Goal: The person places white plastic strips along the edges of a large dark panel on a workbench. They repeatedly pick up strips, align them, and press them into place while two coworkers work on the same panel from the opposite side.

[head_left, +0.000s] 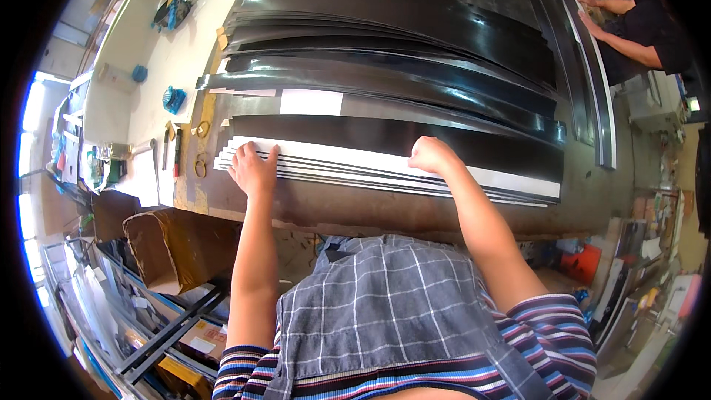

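A staggered pile of long black strips with white edges [355, 157] lies across the near part of the table. On its left end rests my left hand [254, 169], open, with the fingers spread over the white edges. Farther right, my right hand [435, 155] is closed, its fingers curled at the line between the black face and the white edge of the top strip. Whatever it may pinch is hidden by the fingers. Beyond this pile, a thicker stack of glossy black strips [400, 11] spreads out in a loose fan.
Scissors [201, 167], a red-and-black pen [177, 154] and a blue tape dispenser [173, 100] lie at the table's left. A cardboard box [159, 252] stands below the near left edge. At the far right, a co-worker's hands [589, 18] touch a long pale strip [601, 96].
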Available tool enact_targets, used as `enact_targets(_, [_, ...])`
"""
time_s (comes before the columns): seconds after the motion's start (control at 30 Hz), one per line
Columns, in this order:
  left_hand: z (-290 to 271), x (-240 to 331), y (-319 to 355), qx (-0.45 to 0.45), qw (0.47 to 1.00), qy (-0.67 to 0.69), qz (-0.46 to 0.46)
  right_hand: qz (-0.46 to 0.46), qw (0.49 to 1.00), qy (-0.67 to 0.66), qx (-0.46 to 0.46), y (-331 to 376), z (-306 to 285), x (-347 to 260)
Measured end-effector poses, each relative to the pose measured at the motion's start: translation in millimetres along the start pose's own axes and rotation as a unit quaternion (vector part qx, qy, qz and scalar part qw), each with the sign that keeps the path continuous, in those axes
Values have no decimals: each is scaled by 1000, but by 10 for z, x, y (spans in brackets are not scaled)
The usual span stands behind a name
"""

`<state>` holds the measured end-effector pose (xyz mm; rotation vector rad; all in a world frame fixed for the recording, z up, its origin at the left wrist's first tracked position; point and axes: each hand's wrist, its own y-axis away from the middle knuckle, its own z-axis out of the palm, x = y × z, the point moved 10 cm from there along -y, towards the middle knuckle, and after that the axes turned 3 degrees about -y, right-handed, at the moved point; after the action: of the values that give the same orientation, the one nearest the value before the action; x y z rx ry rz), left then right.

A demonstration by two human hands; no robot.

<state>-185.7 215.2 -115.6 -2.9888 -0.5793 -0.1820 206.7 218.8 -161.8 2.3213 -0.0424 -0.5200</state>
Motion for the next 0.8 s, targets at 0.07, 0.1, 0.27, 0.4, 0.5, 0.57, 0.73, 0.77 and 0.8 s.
enact_targets(0.07, [40,296,99,30,995,-4,98,-2,1000,1,7,16,-24,4])
enact_targets(0.1, [-18,655,262,51,982,28,177,-10,1000,1,18,21,-31,0])
enact_targets(0.27, [269,2105,982,-107,895,184,393,-39,997,-7,64,11,-17,-127])
enact_targets(0.4, [410,2155,961,-125,916,194,327,-54,997,-63,1,45,53,1])
enact_targets(0.5, [429,2138,939,-117,931,176,296,-112,992,-28,-41,160,-7,563])
enact_targets(0.57, [434,2136,924,-112,943,157,270,-94,990,3,-101,315,-126,1256])
enact_targets(0.73, [447,2165,951,-109,959,118,234,52,995,-41,-71,750,-538,2855])
enact_targets(0.77, [447,2182,956,-114,960,111,229,81,995,-50,-41,851,-631,3029])
enact_targets(0.8, [440,2200,964,-119,962,103,225,91,993,-54,-44,902,-656,3119])
